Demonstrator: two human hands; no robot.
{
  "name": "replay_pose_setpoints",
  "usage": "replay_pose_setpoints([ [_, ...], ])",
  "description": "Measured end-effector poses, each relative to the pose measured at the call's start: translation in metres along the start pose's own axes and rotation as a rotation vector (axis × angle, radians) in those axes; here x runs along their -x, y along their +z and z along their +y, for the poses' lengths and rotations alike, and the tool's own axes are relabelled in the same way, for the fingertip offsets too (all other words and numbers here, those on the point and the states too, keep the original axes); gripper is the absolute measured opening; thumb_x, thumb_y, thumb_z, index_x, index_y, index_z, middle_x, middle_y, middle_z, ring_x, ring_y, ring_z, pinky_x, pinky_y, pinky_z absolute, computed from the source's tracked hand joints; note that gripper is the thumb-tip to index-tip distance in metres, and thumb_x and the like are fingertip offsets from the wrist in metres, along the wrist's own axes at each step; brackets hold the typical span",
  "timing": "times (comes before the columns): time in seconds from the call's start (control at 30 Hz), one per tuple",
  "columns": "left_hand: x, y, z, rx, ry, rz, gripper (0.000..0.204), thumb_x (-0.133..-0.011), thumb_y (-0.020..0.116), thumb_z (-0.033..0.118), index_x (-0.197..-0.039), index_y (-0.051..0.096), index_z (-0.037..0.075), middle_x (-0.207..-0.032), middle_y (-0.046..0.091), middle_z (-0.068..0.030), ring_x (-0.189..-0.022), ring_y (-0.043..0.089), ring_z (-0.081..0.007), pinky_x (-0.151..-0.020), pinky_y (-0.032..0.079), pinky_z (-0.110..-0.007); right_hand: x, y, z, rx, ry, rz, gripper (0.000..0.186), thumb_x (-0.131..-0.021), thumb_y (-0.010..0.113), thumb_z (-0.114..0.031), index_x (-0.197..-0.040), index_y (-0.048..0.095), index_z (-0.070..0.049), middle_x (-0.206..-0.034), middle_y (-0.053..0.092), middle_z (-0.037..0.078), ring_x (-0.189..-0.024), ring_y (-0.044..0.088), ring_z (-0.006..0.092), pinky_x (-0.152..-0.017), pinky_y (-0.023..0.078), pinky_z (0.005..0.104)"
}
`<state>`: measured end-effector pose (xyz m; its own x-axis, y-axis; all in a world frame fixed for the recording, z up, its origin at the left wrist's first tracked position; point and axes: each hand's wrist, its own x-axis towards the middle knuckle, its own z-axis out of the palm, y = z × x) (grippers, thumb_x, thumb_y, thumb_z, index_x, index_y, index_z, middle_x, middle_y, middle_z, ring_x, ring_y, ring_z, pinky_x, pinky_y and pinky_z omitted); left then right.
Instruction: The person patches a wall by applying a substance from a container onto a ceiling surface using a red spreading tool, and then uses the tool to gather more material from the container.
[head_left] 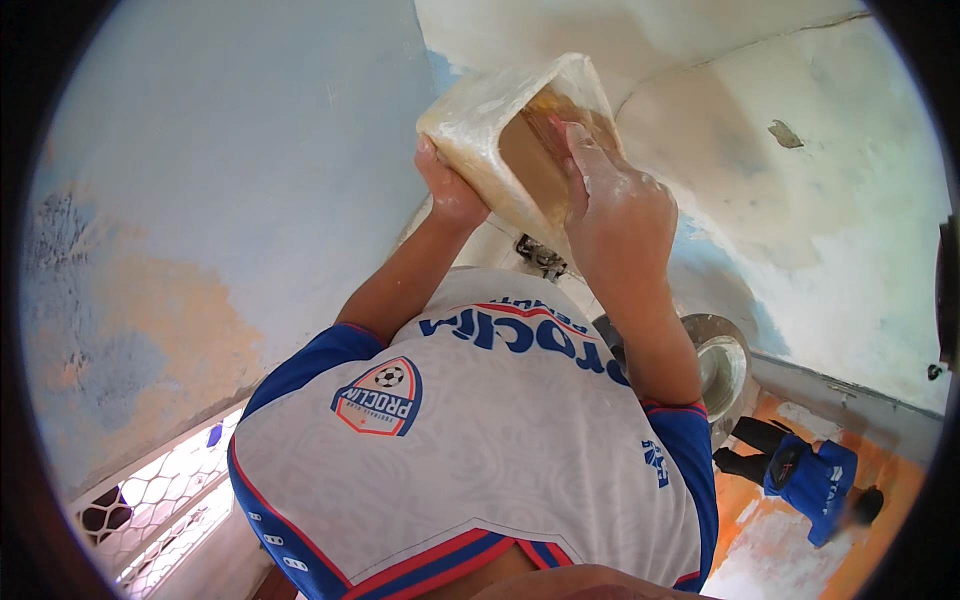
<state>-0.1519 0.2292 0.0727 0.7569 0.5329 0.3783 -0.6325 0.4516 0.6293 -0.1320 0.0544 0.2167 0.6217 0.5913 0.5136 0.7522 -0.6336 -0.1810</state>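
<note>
A squarish white plastic container, smeared with pale dried paste, is tilted with its wide opening toward the right. Brownish-yellow residue coats its inside. My left hand is closed around its lower left corner, holding it up. At the opening, my right hand is closed on a tool with a pinkish-red part; the rest of the tool is hidden by the fingers and the container wall, so its kind does not show. Whitish paste marks the fingers of my right hand.
Patchy painted walls surround me, with a chipped spot at upper right. A round pale vessel stands below my right elbow. A person in a blue shirt is at lower right. At lower left is a window grille.
</note>
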Motion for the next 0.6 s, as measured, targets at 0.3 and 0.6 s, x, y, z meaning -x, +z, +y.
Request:
replay_pose_setpoints([
  [0.3, 0.003, 0.022, -0.032, 0.078, -0.1, 0.153, 0.085, -0.097, 0.028, 0.072, -0.149, 0.04, 0.005, -0.145, 0.052, -0.0137, -0.133, 0.052, -0.028, -0.112, 0.042, -0.044, -0.002, -0.011, 0.042, -0.017, 0.006, -0.061, 0.033, -0.086, 0.068, -0.01, -0.119, 0.071, -0.013, -0.094, 0.075, 0.01, -0.07, 0.069, 0.0324, -0.062, 0.054, 0.043],
  [0.6, 0.001, 0.037, -0.066, 0.107, -0.12, 0.129, 0.086, -0.097, 0.029, 0.072, -0.149, 0.041, 0.005, -0.144, 0.053, -0.0134, -0.132, 0.052, -0.0271, -0.111, 0.043, -0.044, -0.001, -0.028, 0.071, -0.039, -0.02, -0.021, 0.036, -0.085, 0.067, -0.009, -0.121, 0.071, -0.014, -0.089, 0.074, 0.01, -0.068, 0.068, 0.0315, -0.061, 0.053, 0.0425],
])
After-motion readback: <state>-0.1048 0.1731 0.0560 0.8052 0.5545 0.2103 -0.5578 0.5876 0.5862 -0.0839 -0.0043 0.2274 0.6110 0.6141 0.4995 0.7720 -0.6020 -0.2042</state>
